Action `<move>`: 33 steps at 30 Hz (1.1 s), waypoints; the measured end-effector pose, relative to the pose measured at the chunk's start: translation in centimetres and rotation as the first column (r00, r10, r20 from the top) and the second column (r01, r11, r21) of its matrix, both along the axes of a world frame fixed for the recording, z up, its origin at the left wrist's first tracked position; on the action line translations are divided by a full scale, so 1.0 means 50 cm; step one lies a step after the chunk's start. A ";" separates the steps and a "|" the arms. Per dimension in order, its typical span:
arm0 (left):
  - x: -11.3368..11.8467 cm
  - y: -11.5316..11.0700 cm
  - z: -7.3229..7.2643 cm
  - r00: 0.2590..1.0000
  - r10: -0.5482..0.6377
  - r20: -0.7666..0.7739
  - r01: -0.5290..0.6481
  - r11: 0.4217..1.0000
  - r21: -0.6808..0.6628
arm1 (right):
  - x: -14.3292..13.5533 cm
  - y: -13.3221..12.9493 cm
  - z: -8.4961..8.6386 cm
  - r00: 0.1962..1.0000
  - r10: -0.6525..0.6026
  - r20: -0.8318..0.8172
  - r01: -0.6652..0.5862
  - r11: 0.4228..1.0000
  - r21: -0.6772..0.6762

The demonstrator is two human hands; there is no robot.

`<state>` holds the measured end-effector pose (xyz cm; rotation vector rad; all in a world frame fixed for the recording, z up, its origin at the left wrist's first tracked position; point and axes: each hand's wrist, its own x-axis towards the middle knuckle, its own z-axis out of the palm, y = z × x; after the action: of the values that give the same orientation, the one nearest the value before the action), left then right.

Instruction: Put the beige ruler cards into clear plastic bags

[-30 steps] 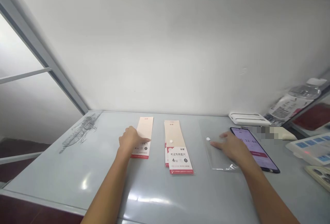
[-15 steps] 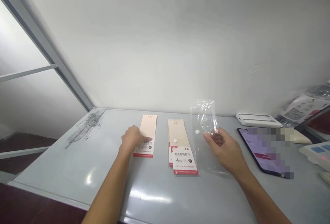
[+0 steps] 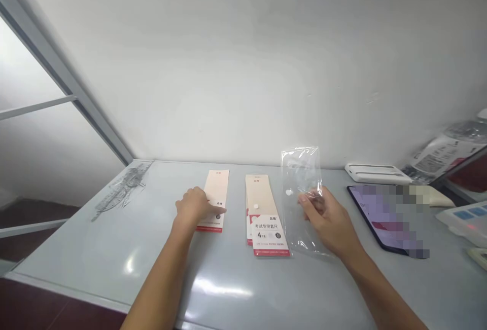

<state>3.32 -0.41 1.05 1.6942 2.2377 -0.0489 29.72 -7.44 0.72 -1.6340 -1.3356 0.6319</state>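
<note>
My left hand [image 3: 193,208] rests on a cream card with a red lower edge [image 3: 217,185], thumb stretched across its printed part, fingers apart. In my right hand [image 3: 323,213] a clear plastic sleeve [image 3: 300,228] is pinched between thumb and fingers. The sleeve stands raised off the table, with a small round hole on its left side. Between my hands lie several overlapping cream cards in clear sleeves [image 3: 262,193], their red and white printed ends toward me.
The grey glossy table [image 3: 220,269] meets a white wall. At the right are a phone [image 3: 380,223], a white slotted device [image 3: 376,174], a plastic bottle [image 3: 437,152] and a white device with blue buttons [image 3: 464,221]. A metal frame [image 3: 72,89] stands at the left.
My left thumb has moved down and outward over the card, uncovering more of its print. My right hand still pinches the sleeve, which has tilted slightly. The whole view has shifted a little.
</note>
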 end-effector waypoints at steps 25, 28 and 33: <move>0.132 -0.109 0.035 0.286 -0.264 0.921 0.358 0.921 0.153 | -0.001 -0.004 -0.001 0.982 0.129 -0.135 -0.133 0.991 -0.019; 0.130 -0.107 0.032 0.344 -0.241 0.907 0.326 0.937 0.125 | -0.001 -0.008 0.007 0.989 0.085 -0.122 -0.095 0.992 -0.078; 0.129 -0.107 0.040 0.271 -0.205 0.941 0.315 0.942 0.114 | -0.001 -0.011 0.008 0.984 0.131 -0.119 -0.137 0.990 -0.046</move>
<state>9.79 -5.76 3.05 1.3918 0.9928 0.6170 29.69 -7.99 1.14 -1.5346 -1.3609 0.8376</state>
